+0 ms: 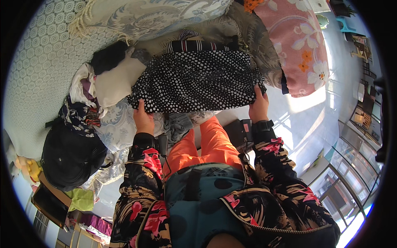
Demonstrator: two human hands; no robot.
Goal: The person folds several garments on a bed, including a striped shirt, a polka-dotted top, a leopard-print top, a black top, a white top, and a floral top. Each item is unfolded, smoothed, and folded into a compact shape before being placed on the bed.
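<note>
A black cloth with white polka dots (198,80) spreads out before me, its near edge pulled almost straight. My left hand (144,119) grips the near left corner, thumb on top. At the near right corner my right hand (259,104) pinches the same cloth, thumb up. Beyond its far edge shows a black fabric with white and red stripes (198,46), partly covered. Left of the cloth lie a cream fabric piece (114,82) and a black garment (109,57). A crumpled grey cloth (178,125) hangs below the near edge.
A black backpack (73,155) sits at the left beside a dark floral cloth (74,114). Patterned sofa covers (161,18) rise at the back. A pink floral blanket (297,46) bulges at the far right. Sunlit floor (304,121) extends to the right, toward a glass-paned frame (341,176).
</note>
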